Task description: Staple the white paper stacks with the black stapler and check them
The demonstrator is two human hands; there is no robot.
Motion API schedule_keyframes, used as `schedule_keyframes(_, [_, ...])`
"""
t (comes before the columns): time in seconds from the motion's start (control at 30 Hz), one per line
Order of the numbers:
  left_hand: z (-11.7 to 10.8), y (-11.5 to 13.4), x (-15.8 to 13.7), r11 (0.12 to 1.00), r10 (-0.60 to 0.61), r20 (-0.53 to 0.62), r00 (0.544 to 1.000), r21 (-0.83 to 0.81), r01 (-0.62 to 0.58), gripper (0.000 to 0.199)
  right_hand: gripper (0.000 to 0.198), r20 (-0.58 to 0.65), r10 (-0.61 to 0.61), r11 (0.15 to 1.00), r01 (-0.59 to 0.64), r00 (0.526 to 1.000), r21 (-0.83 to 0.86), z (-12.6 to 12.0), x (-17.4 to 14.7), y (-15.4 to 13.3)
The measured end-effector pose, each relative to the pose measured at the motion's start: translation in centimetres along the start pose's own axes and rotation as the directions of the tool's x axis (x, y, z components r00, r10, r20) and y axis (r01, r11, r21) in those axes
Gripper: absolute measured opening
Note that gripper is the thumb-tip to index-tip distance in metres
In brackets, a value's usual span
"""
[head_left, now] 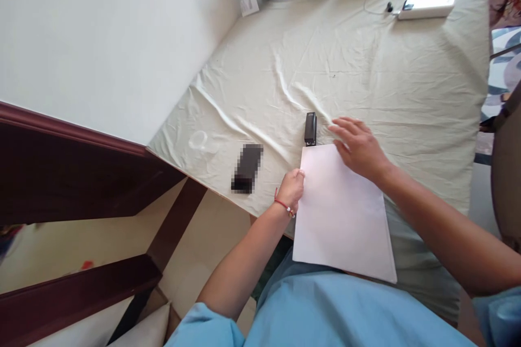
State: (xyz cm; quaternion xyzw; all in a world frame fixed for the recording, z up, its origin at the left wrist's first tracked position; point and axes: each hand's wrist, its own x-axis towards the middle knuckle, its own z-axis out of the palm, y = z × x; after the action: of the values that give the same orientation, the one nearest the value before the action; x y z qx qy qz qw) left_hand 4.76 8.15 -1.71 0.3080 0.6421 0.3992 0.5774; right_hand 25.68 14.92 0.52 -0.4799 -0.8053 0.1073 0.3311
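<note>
1. Beside the left stretch of the near edge of the table (407,76), which is spread with a wrinkled, pale green cloth, lies a dark, flat, rectangular object (248,168), its detail blurred out.
2. My left hand (292,188) pinches the left side of a thin stack of white paper sheets (344,217), thumb at the edge; my other fingers are mostly hidden, so I can't tell how far they reach beneath.
3. The long, narrow black stapler (310,129) sits farther in from that near edge, meeting the stack's top left corner. I expect it to be stiff, smooth and heavier than paper; its long sides offer the best hold.
4. The stack lies at the table's near edge, its lower end apparently overhanging. I judge it light, bendy and easily creased, its sheets prone to slide apart; both side edges suit a flat, gentle grip.
5. My right hand (360,149), fingers loosely spread and slightly bent, grasps nothing over the stack's top right corner; whether it touches paper I can't tell.
</note>
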Motion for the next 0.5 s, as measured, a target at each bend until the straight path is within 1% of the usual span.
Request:
schedule_keyframes(0.03, [-0.3,-0.2,-0.8,1.0,0.024,-0.008,1.0,0.017,-0.023,0.027,0.038,-0.075,0.066,0.997,-0.063,0.995,0.035,-0.8,-1.0,0.3])
schedule_keyframes(0.07, [-0.6,-0.4,-1.6,0.996,0.077,-0.019,0.997,0.047,-0.076,0.029,0.038,-0.138,0.146,0.988,-0.137,0.98,0.071,-1.5,-2.0,0.5])
schedule_keyframes(0.1, [-0.9,-0.6,-2.4,0.989,0.135,-0.029,0.99,0.071,-0.133,0.03,0.04,-0.172,0.235,0.969,-0.217,0.957,0.12,-2.1,-3.1,0.8])
schedule_keyframes(0.13, [-1.2,-0.8,-3.1,0.981,0.183,-0.04,0.982,0.075,-0.18,0.032,0.043,-0.177,0.328,0.937,-0.294,0.928,0.19,-2.6,-4.0,1.0])
schedule_keyframes(0.17, [-1.5,-0.8,-3.7,0.974,0.218,-0.053,0.974,0.067,-0.215,0.033,0.047,-0.132,0.426,0.881,-0.377,0.895,0.287,-2.9,-4.9,1.1])
schedule_keyframes(0.2, [-1.7,-0.8,-4.1,0.97,0.241,-0.066,0.968,0.043,-0.238,0.033,0.049,-0.042,0.501,0.81,-0.451,0.864,0.376,-3.0,-5.6,1.1])
schedule_keyframes(0.23, [-1.9,-0.8,-4.2,0.967,0.254,-0.078,0.964,0.014,-0.254,0.034,0.048,0.052,0.552,0.724,-0.509,0.832,0.466,-2.9,-6.1,1.0])
schedule_keyframes(0.3, [-2.1,-0.4,-4.1,0.962,0.265,-0.096,0.96,-0.04,-0.269,0.033,0.046,0.237,0.587,0.508,-0.579,0.775,0.637,-2.5,-6.6,0.6])
schedule_keyframes(0.37, [-2.3,0.1,-3.5,0.96,0.265,-0.116,0.957,-0.066,-0.273,0.032,0.043,0.358,0.571,0.297,-0.593,0.739,0.749,-1.7,-6.5,0.1])
schedule_keyframes(0.4, [-2.3,0.3,-3.3,0.96,0.259,-0.127,0.958,-0.075,-0.269,0.032,0.041,0.398,0.564,0.218,-0.595,0.724,0.773,-1.3,-6.4,-0.2])
schedule_keyframes(0.43, [-2.2,0.5,-3.1,0.961,0.247,-0.134,0.96,-0.091,-0.26,0.033,0.039,0.428,0.561,0.165,-0.602,0.709,0.781,-1.0,-6.3,-0.5])
schedule_keyframes(0.5, [-2.1,0.7,-3.3,0.962,0.21,-0.12,0.97,-0.154,-0.227,0.035,0.036,0.45,0.581,0.105,-0.611,0.678,0.785,-0.4,-6.2,-0.7])
